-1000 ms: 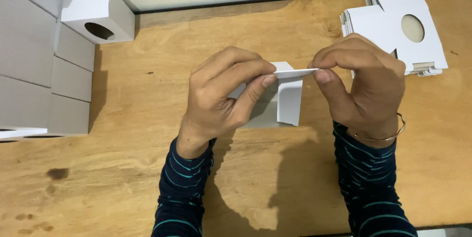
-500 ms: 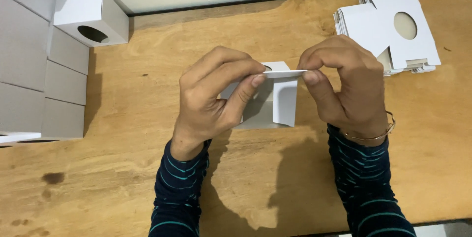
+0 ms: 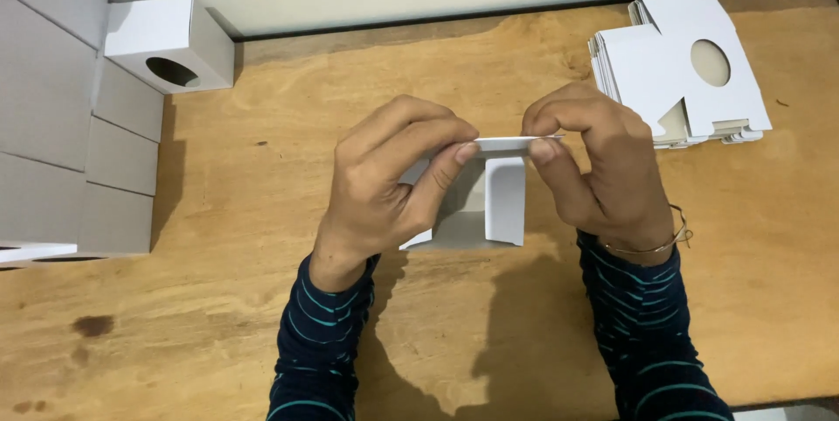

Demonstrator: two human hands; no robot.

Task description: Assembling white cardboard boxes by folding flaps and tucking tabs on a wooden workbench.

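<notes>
Both my hands hold a small white cardboard box blank (image 3: 502,198) above the middle of the wooden table (image 3: 262,316). My left hand (image 3: 389,181) grips its left side, thumb under the top flap and fingers over it. My right hand (image 3: 603,163) pinches the right end of the same top flap. A narrow white side flap hangs down between my hands, and the grey inner face of the blank shows beside it. Part of the blank is hidden behind my left fingers.
A stack of flat white box blanks (image 3: 682,72) with a round cut-out lies at the back right. A folded white box (image 3: 170,41) with a round hole stands at the back left. Rows of finished grey-white boxes (image 3: 61,133) fill the left edge.
My hands and the blank have stayed in nearly the same place; the top flap now lies flatter between my fingertips.
</notes>
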